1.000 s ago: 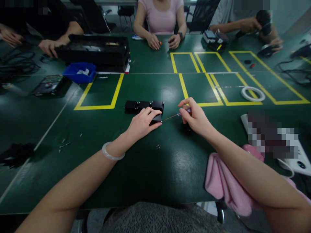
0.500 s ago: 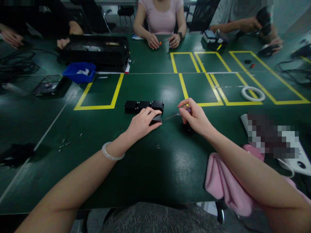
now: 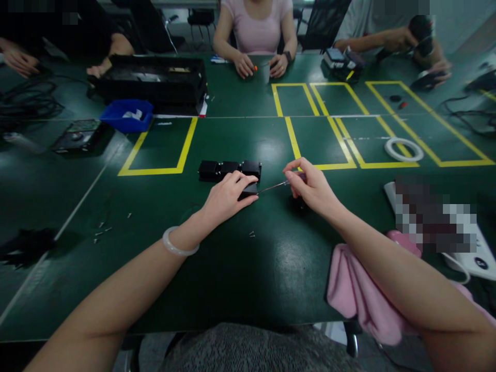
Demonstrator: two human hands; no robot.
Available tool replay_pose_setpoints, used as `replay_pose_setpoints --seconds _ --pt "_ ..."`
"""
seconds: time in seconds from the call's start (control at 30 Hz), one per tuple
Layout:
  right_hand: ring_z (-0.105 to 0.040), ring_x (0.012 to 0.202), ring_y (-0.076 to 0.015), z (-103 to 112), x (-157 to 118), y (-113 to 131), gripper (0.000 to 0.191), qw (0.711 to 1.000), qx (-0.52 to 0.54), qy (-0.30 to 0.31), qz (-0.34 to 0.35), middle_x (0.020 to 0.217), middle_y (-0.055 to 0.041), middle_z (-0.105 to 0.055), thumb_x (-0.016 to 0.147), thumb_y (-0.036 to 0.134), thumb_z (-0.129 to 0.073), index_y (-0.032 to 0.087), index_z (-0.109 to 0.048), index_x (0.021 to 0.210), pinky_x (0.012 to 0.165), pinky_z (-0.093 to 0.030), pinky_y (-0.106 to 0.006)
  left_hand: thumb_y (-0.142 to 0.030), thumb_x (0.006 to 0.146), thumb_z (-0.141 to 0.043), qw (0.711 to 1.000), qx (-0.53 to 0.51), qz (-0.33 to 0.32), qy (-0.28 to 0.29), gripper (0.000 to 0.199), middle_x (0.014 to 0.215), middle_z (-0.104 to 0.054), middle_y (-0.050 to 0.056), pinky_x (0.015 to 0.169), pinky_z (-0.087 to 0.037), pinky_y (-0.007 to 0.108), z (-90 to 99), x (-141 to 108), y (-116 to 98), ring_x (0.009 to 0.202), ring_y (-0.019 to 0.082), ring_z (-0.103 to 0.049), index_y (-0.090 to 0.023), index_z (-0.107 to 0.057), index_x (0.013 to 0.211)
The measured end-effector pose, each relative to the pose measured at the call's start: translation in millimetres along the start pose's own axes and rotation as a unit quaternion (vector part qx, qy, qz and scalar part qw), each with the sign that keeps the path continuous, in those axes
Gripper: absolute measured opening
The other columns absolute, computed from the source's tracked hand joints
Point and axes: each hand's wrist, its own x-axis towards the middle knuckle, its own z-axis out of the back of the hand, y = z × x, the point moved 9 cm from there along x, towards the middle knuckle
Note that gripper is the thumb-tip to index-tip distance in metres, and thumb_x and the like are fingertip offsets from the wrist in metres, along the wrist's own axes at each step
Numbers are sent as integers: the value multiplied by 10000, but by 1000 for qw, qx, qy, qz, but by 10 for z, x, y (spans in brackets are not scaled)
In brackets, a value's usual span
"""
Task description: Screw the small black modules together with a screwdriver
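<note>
My left hand (image 3: 228,196) grips a small black block (image 3: 248,191) against the green table, its thumb and fingers on either side. My right hand (image 3: 310,183) is closed round the handle of a screwdriver (image 3: 276,186), whose tip touches the right end of the block. Just behind my left hand stands a row of three black blocks (image 3: 229,168). Under my right hand lies a dark object (image 3: 300,203), mostly hidden. A few small screws (image 3: 251,234) are on the table in front of my hands.
More screws (image 3: 101,225) lie at the left. Farther off are a blue bin (image 3: 127,116), a long black case (image 3: 155,85) and a tape roll (image 3: 403,150). A pink cloth (image 3: 356,294) lies beneath my right forearm. Three people sit across the green table (image 3: 217,284).
My hands and the screwdriver have hardly moved. At the far left, the hand of a person by the black case has shifted slightly left.
</note>
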Motion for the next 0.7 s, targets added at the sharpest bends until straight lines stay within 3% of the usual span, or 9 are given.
replay_pose_setpoints --seconds 0.1,0.3,0.57,0.7 --pt "-485 450 -109 -11 -2 -8 118 1000 -6 6 -5 545 92 -497 1042 346 -576 235 -545 1017 497 -329 -278 -392 1020 -692 1000 -1 1 1 429 1287 -658 106 908 -582 413 0 2 1 1200 309 -635 -226 -599 1405" --pt "-525 507 -106 16 -20 54 178 999 0 -21 36 688 91 -489 1009 265 -599 247 -503 1157 570 -401 -299 -385 1016 -699 1000 -5 -1 -4 428 1282 -659 110 930 -585 432 0 3 0 1200 315 -636 -218 -610 1400" --pt "-481 450 -109 -15 -7 -5 123 1000 2 0 6 574 92 -491 1032 356 -584 245 -533 1026 493 -319 -281 -395 1019 -693 1000 -4 4 -3 426 1284 -658 107 938 -583 422 -8 2 6 1198 308 -637 -232 -611 1404" --pt "-517 495 -111 8 -19 53 136 999 -1 -20 34 656 92 -494 1008 271 -592 246 -518 1119 562 -398 -296 -388 1012 -704 1000 -4 1 -3 432 1282 -658 109 942 -578 422 -9 5 2 1196 309 -635 -228 -609 1402"
